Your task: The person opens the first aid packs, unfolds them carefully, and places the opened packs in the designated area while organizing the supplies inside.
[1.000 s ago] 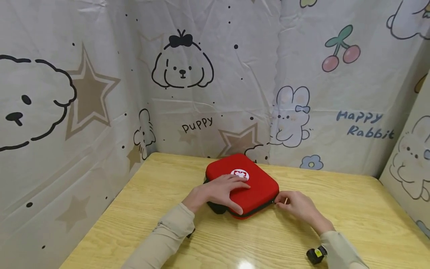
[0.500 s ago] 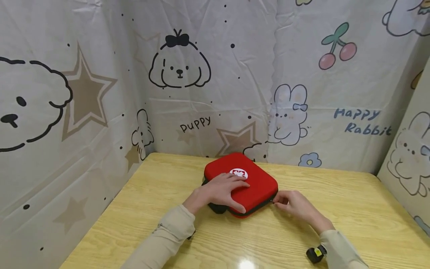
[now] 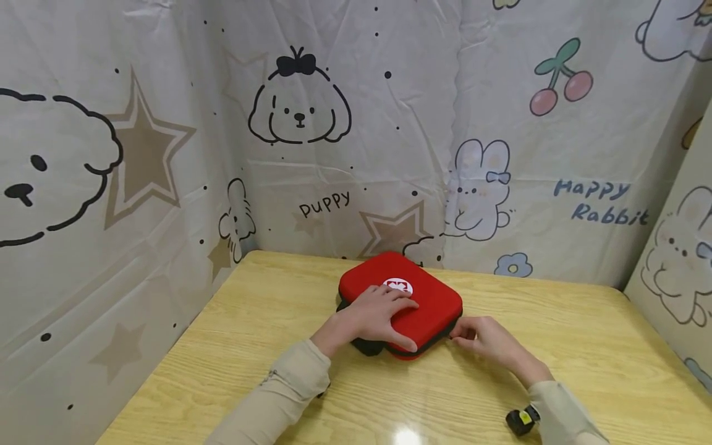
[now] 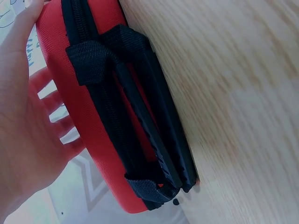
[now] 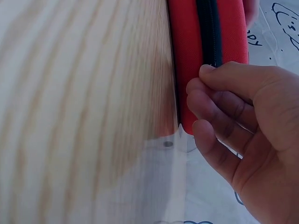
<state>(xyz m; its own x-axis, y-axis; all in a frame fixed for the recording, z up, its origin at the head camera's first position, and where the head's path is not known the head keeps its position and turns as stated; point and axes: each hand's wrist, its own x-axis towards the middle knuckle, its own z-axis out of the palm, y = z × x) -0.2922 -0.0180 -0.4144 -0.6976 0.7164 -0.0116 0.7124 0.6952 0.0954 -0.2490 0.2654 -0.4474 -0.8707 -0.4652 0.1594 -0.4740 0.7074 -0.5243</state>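
A red zipped case with a white round emblem lies flat on the table, its lid down. My left hand rests on its top, fingers spread and thumb toward the front corner. Black carry handles show on the case's side below that hand in the left wrist view. At the right corner, my right hand pinches at the black zipper between thumb and forefinger, most likely its pull, which the fingertips hide. The other fingers of that hand are curled loosely.
The light wooden table reaches to a printed cloth hanging behind it and at both sides. A small black wrist device is strapped below the right sleeve.
The case has turned slightly, and my left hand has shifted a little to the right with it. My right hand stays at nearly the same spot by the corner.
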